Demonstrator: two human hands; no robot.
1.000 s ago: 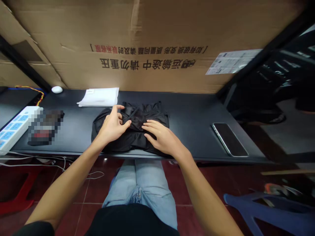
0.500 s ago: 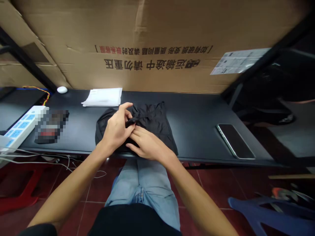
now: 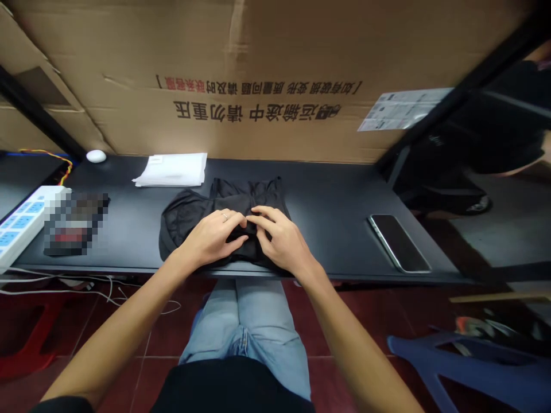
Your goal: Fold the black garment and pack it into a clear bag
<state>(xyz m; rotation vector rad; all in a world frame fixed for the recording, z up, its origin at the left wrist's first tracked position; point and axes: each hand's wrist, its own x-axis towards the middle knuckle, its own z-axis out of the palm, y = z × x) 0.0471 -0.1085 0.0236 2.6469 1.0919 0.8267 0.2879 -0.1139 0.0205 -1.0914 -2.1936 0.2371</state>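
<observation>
A black cloth item [image 3: 185, 215], thin and wrinkled with a rounded part on its left, lies at the desk's front edge. My left hand [image 3: 215, 232], with a ring on one finger, rests on its middle, fingers bent and thumb below, with cloth between them. Close beside it, my right hand [image 3: 280, 236] has curled fingers and thumb on the cloth, right of centre. The fingertips of both hands nearly meet over a fold. What lies under the palms is hidden.
On the black desk [image 3: 327, 218] are a phone [image 3: 399, 243] at right, white packets [image 3: 172, 170] behind, a white rounded object [image 3: 96, 156], a blurred-out item [image 3: 75, 223] and a power strip [image 3: 26, 221] at left. Cardboard [image 3: 258, 51] stands behind; a blue stool [image 3: 469, 361] is below right.
My hands have moved apart from their overlapped position; the right has shifted rightward and up, and the left has turned flatter. The dark loop held up between them now lies lower, out of sight.
</observation>
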